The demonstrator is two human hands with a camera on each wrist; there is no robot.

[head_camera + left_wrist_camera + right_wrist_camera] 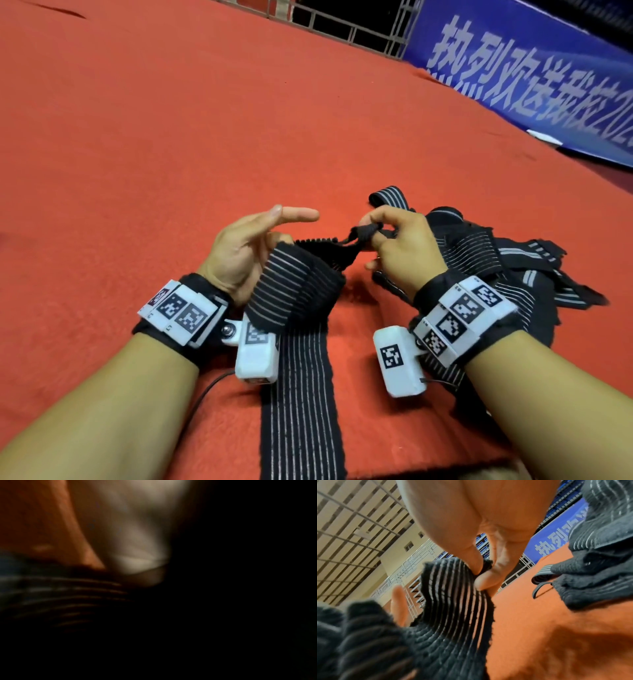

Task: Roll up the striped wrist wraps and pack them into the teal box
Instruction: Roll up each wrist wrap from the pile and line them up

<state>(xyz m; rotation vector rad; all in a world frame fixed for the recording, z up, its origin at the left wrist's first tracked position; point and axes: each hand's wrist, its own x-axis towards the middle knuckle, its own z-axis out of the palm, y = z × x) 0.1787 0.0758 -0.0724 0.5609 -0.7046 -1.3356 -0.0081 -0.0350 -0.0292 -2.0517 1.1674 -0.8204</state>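
Red carpet (171,137) is lying under everything, right hand (404,246) pinching the striped wrap's (298,281) end, left hand (239,246) supporting it, fingers relaxed.

1. A blue banner (534,68) along the far right edge of the red carpet (171,137) carries large white Chinese characters, "热烈欢送我校", followed by digits that start "202" and run out of view.
2. In the right wrist view the banner (556,539) shows only "热烈".
3. The white wrist units (462,318) bear black-and-white square code markers, with no readable words.
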